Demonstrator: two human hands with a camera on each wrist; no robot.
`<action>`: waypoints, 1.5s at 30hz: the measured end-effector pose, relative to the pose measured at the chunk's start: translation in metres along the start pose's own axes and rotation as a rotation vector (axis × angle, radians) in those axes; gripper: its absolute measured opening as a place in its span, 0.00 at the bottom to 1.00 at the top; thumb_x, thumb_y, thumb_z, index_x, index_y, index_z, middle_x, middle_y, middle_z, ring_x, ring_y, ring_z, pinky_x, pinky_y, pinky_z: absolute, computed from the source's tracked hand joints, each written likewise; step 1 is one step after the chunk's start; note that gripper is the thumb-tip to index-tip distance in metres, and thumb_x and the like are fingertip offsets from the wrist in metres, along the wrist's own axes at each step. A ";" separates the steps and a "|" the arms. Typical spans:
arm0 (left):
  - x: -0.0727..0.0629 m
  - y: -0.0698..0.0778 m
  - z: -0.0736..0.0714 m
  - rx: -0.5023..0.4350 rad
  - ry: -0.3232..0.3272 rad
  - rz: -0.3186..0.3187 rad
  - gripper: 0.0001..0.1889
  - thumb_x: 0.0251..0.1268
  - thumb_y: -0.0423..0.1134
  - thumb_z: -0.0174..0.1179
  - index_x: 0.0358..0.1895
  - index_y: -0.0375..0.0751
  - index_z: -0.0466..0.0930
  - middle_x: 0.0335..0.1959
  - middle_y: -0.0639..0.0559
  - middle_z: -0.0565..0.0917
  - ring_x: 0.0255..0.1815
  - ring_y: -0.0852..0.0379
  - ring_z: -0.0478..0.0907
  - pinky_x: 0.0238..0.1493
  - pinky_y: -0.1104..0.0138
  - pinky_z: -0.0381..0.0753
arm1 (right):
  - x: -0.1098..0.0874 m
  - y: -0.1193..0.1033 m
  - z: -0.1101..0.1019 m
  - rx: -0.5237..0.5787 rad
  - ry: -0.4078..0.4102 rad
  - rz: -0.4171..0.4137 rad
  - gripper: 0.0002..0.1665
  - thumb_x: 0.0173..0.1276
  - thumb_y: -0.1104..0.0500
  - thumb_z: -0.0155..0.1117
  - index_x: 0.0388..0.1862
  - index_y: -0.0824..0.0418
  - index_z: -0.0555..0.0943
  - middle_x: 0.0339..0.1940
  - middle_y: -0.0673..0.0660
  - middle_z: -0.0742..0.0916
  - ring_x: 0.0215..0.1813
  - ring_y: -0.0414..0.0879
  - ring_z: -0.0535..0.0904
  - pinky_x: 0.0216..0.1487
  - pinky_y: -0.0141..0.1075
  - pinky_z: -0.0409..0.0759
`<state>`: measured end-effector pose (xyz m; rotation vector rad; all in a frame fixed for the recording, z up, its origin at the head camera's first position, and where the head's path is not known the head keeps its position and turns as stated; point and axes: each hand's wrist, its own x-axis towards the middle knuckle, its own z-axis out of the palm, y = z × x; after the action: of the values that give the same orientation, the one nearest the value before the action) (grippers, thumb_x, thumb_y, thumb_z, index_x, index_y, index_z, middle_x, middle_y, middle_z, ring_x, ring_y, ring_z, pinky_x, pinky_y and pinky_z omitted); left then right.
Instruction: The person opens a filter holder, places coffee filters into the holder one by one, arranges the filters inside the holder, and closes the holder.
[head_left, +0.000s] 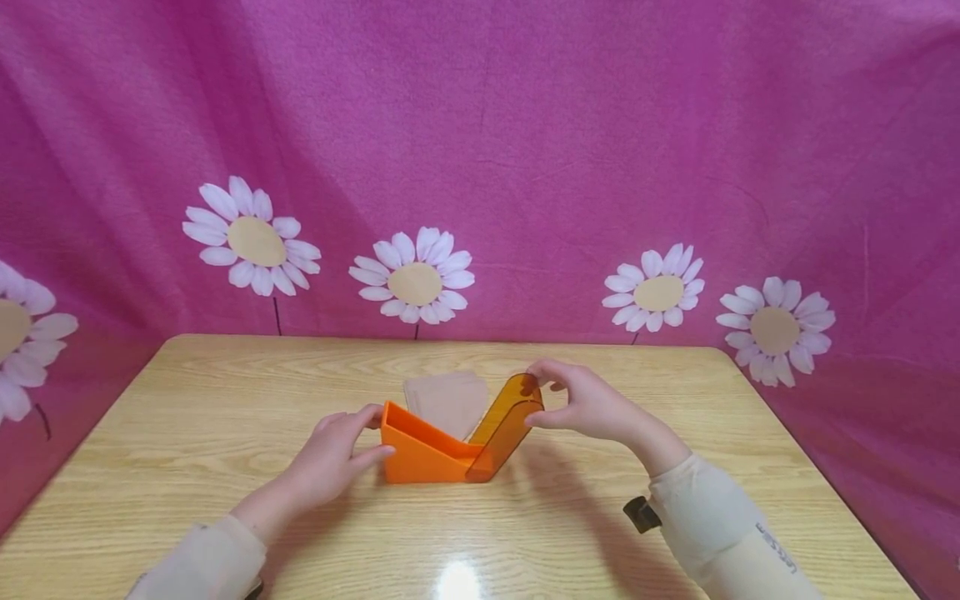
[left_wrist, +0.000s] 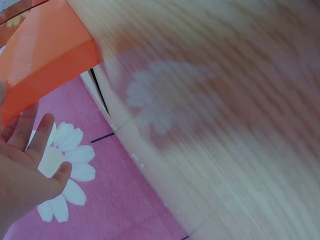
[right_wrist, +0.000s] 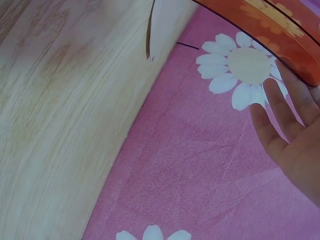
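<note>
An orange plastic box (head_left: 420,454) with a sloping top stands on the wooden table, its upper side uncovered. From its right end a see-through amber lid (head_left: 507,425) tilts up and to the right. My left hand (head_left: 330,458) grips the tall left end between thumb and fingers; in the left wrist view the orange box (left_wrist: 47,47) is beside those fingers. My right hand (head_left: 588,404) pinches the lid's upper end, thumb on the near side. The right wrist view shows only part of the lid (right_wrist: 280,30). Behind the box lies a small stack of brown paper coffee filters (head_left: 447,398).
The light wooden table (head_left: 225,400) reaches back to a magenta cloth (head_left: 525,167) printed with white daisies. The cloth also closes off both sides. Both forearms wear pale sleeves, with a dark strap piece (head_left: 642,514) by the right one.
</note>
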<state>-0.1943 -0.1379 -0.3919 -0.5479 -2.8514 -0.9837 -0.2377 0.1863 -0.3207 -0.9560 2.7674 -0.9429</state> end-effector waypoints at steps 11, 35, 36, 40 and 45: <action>0.002 -0.011 -0.007 0.000 -0.013 0.027 0.20 0.59 0.43 0.63 0.54 0.43 0.74 0.49 0.49 0.82 0.53 0.45 0.76 0.59 0.45 0.67 | -0.006 0.007 -0.001 -0.038 -0.031 0.043 0.21 0.54 0.56 0.71 0.46 0.58 0.78 0.42 0.50 0.85 0.50 0.48 0.78 0.55 0.48 0.74; 0.001 -0.020 -0.015 0.014 -0.026 0.065 0.20 0.60 0.43 0.62 0.55 0.42 0.73 0.49 0.50 0.82 0.52 0.47 0.76 0.57 0.46 0.69 | -0.015 0.024 0.006 -0.027 -0.070 0.073 0.21 0.53 0.56 0.72 0.44 0.60 0.78 0.40 0.51 0.85 0.46 0.46 0.79 0.52 0.50 0.75; 0.001 -0.020 -0.015 0.013 -0.027 0.063 0.20 0.60 0.43 0.62 0.55 0.42 0.73 0.49 0.51 0.82 0.52 0.47 0.76 0.57 0.46 0.68 | -0.015 0.024 0.006 -0.026 -0.070 0.072 0.20 0.53 0.56 0.72 0.44 0.59 0.78 0.40 0.50 0.85 0.46 0.46 0.79 0.51 0.51 0.75; 0.001 -0.022 -0.015 0.011 -0.030 0.055 0.20 0.60 0.44 0.62 0.54 0.43 0.73 0.49 0.51 0.82 0.51 0.47 0.76 0.58 0.46 0.67 | -0.015 0.025 0.006 -0.015 -0.083 0.074 0.21 0.54 0.55 0.71 0.45 0.59 0.77 0.41 0.50 0.85 0.47 0.46 0.79 0.52 0.50 0.75; 0.002 -0.023 -0.015 0.017 -0.034 0.057 0.19 0.60 0.44 0.62 0.53 0.43 0.73 0.49 0.50 0.82 0.51 0.47 0.75 0.59 0.45 0.65 | -0.018 0.034 0.005 -0.005 -0.185 0.106 0.30 0.54 0.59 0.70 0.56 0.63 0.71 0.49 0.56 0.82 0.54 0.53 0.76 0.55 0.54 0.74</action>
<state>-0.2049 -0.1634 -0.3935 -0.6464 -2.8535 -0.9500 -0.2399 0.2147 -0.3467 -0.8415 2.6368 -0.7897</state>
